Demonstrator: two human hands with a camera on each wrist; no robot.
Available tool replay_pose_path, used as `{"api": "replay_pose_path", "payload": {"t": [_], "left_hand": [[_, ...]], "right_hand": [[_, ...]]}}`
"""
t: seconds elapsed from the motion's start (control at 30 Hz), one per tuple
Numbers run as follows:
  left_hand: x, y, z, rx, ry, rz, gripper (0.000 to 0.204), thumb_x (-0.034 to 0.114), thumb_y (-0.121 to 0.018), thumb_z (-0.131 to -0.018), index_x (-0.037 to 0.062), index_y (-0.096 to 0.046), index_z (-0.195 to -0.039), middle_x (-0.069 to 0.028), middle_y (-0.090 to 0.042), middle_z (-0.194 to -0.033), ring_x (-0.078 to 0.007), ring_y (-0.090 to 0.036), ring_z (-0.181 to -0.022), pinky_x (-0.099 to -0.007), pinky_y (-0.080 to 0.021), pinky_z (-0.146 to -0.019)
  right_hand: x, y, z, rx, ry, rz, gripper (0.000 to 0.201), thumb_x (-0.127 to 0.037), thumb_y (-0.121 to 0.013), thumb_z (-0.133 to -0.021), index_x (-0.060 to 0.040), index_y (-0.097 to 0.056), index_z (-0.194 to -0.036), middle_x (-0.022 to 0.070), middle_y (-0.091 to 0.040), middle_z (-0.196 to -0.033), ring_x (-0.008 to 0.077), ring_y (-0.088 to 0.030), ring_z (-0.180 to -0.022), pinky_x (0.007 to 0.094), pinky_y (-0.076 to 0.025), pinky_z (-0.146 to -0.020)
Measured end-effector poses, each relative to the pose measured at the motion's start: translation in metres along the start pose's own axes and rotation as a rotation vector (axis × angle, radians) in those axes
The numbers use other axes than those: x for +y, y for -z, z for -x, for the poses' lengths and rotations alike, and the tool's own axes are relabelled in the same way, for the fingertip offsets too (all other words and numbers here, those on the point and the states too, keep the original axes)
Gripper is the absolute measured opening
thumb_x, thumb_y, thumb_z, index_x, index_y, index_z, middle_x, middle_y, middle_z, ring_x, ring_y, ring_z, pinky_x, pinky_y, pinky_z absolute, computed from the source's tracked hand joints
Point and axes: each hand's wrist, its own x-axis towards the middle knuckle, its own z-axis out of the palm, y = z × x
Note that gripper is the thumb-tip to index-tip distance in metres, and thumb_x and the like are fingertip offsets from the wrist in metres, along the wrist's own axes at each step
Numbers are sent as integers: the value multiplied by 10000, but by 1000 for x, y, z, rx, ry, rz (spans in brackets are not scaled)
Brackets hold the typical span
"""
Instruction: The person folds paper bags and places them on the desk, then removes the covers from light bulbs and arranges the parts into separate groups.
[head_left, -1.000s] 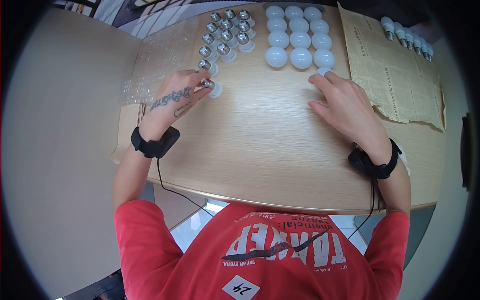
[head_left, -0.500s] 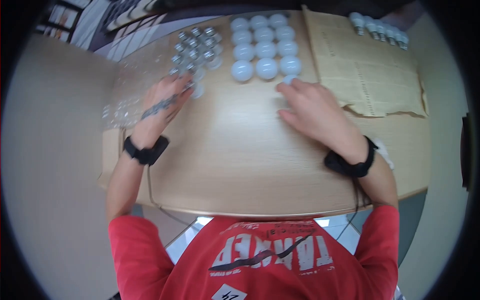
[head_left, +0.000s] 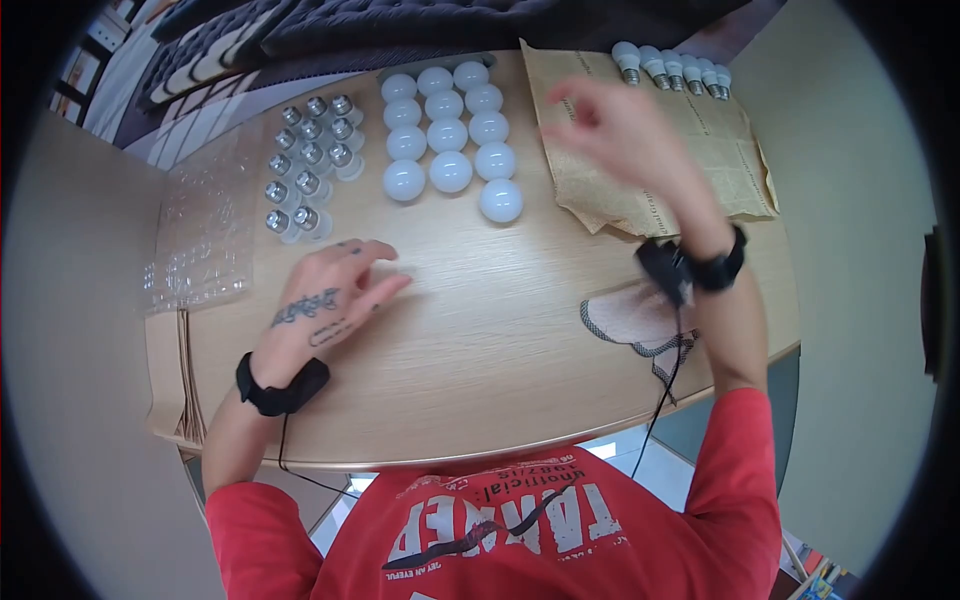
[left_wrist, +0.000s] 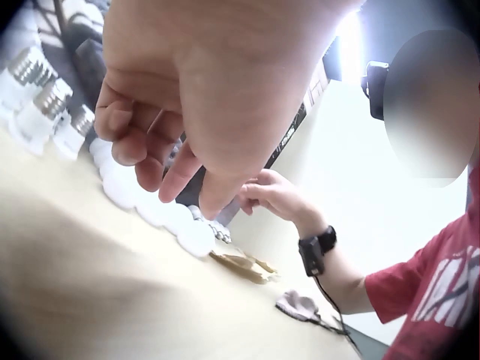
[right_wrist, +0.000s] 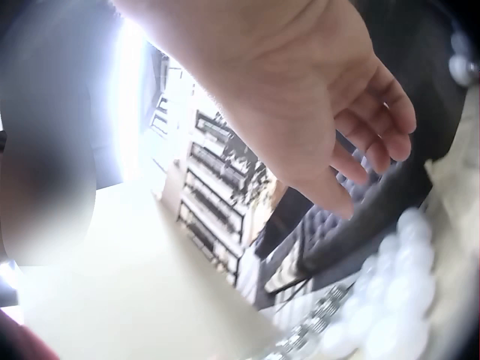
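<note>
My left hand [head_left: 330, 295] hovers over the table's left half with fingers loosely bent and nothing held. Just beyond it stand several bulbs with silver screw bases up [head_left: 312, 153], grouped in slanting rows. Blurred in the head view, my right hand [head_left: 622, 130] is raised over a sheet of printed brown paper [head_left: 660, 180]; its relaxed fingers are bare in the right wrist view. Round white bulbs [head_left: 447, 135], domes up, form three columns between the hands. The front bulb [head_left: 501, 201] of the right column sits nearest me.
Several smaller bulbs [head_left: 654, 66] lie in a row at the paper's far edge. Clear bubble wrap [head_left: 205, 215] covers the left side, with folded brown paper [head_left: 172, 370] below it. A pale cloth with dark trim [head_left: 630, 312] lies under the right forearm, whose cable [head_left: 660, 400] hangs over the table edge.
The head view has swung right. My right hand has left the front round bulb and risen over the paper. The left hand has let go of a screw-base bulb and drawn back toward me.
</note>
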Motion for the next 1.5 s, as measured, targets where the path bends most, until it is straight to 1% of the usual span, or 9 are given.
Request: {"api": "replay_pose_path", "payload": {"t": [0.13, 0.27, 0.4, 0.43, 0.83, 1.1, 1.23, 1.4, 1.5], "left_hand": [[2, -22, 0, -85, -7, 122, 280, 313, -723, -895, 52, -711, -998, -129, -683, -805, -311, -656, -716, -385, -520, -676], [-2, -34, -4, -83, -15, 158, 284, 322, -716, -901, 49, -709, -981, -111, -659, -765, -262, -630, -684, -362, -498, -656], [0, -30, -8, -163, 57, 183, 308, 348, -654, -932, 43, -682, -964, -140, -700, -842, -327, -669, -805, -418, -523, -724], [-6, -37, -6, -87, 0, 201, 279, 324, -698, -919, 55, -707, -993, -114, -674, -764, -267, -645, -698, -371, -499, -651], [-12, -42, -8, -113, 30, 224, 316, 371, -675, -936, 65, -703, -1008, -87, -655, -719, -239, -635, -679, -361, -488, -638], [-8, -40, -11, -134, 45, 236, 321, 383, -665, -942, 70, -702, -1006, -85, -651, -718, -234, -637, -699, -359, -489, -650], [-2, -40, -13, -146, 34, 244, 307, 370, -668, -942, 72, -703, -1007, -84, -651, -718, -234, -636, -687, -356, -488, -642], [-3, -38, -15, -64, 46, 317, 276, 334, -666, -949, 65, -688, -1005, -66, -645, -725, -194, -607, -645, -329, -476, -620], [6, -33, -16, -8, 96, 414, 320, 339, -663, -957, 59, -631, -1109, -51, -653, -801, -148, -591, -644, -307, -468, -616]], "right_hand": [[113, 26, -58, 145, -234, 258, 420, -344, -729, -861, -39, -663, -1142, 160, -714, -854, 307, -706, -795, 393, -539, -728], [182, 16, -87, 157, -382, 558, 546, -384, -704, -859, -43, -570, -1265, 269, -680, -1102, 404, -663, -1070, 469, -535, -901], [198, -7, -99, 135, -492, 646, 630, -405, -669, -883, -61, -449, -1363, 309, -631, -1208, 450, -631, -1133, 524, -525, -943], [197, -12, -100, 124, -508, 667, 619, -401, -660, -890, -55, -447, -1357, 303, -631, -1211, 449, -634, -1129, 530, -527, -939], [208, -31, -105, 78, -520, 734, 335, -193, -513, -962, -5, -481, -1238, 303, -668, -1144, 439, -664, -1079, 516, -555, -894], [202, -25, -95, 80, -545, 661, 406, -203, -549, -931, 3, -466, -1271, 313, -659, -1159, 461, -643, -1103, 517, -539, -920], [192, -9, -85, 265, -364, 588, 652, -313, -683, -866, -75, -431, -1418, 293, -678, -1113, 443, -662, -1069, 515, -532, -890], [78, 12, -46, 314, -192, 177, 690, -305, -702, -804, -154, -459, -1432, 241, -685, -1098, 416, -680, -1022, 453, -540, -884], [12, 2, -16, 280, -167, -140, 595, -257, -741, -807, -92, -502, -1326, 150, -674, -1088, 253, -691, -962, 345, -543, -850]]}}
